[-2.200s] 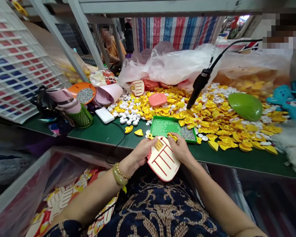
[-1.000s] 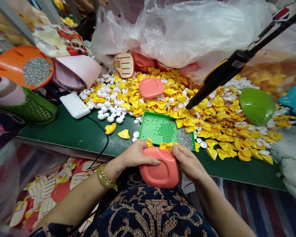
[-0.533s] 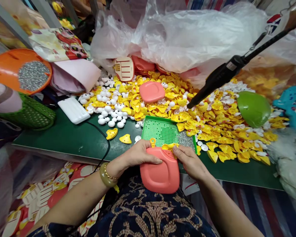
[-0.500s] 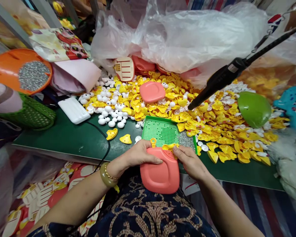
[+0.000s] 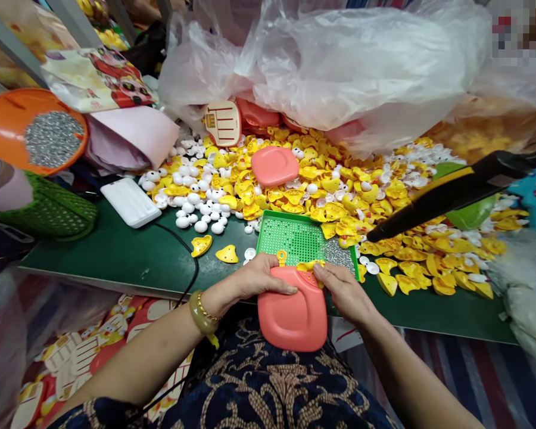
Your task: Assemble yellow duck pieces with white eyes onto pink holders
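Your left hand [image 5: 263,279] clamps the coral rounded plastic case [image 5: 292,322] at near centre, seemingly for steadiness; your right hand [image 5: 345,292] pinches the curved yellow plastic piece [image 5: 309,266] along its far edge, before the green plastic tray [image 5: 290,231].

one held coral case [image 5: 292,319]; one green tray [image 5: 290,235]; one black tool [image 5: 442,196]; one orange dish [image 5: 0,125]

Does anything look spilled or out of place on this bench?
Mildly, yes: a few yellow pieces lie over the far right corner of the green tray, by its small metal bits, as though spilled. No damage shows on the visible face of the coral panel in the left hand.
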{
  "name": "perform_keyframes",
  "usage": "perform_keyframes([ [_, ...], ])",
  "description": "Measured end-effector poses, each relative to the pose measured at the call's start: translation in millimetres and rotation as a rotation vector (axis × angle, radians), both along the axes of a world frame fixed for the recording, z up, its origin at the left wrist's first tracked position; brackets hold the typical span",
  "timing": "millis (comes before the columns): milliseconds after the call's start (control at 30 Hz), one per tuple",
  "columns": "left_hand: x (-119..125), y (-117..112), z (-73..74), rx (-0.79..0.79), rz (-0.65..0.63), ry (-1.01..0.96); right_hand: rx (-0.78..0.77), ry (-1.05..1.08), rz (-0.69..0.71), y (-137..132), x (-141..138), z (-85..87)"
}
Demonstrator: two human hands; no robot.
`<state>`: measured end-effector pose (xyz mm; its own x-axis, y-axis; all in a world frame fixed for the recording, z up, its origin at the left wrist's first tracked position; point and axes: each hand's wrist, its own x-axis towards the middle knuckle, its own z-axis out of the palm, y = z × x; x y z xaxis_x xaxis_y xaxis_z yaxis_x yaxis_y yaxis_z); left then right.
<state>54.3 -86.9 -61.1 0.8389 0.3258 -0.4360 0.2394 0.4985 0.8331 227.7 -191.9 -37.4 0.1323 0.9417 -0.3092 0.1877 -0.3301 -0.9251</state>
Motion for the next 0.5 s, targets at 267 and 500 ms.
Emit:
perform_keyframes([
  [267,-4,-1,3.0,0.018,0.018,0.112,-0.084,0.080,-0.024,15,-3,-3.5],
  [500,-7,1,7.0,0.009,0.046,0.091,0.019,-0.107,-0.002,18,-9,-7.6],
])
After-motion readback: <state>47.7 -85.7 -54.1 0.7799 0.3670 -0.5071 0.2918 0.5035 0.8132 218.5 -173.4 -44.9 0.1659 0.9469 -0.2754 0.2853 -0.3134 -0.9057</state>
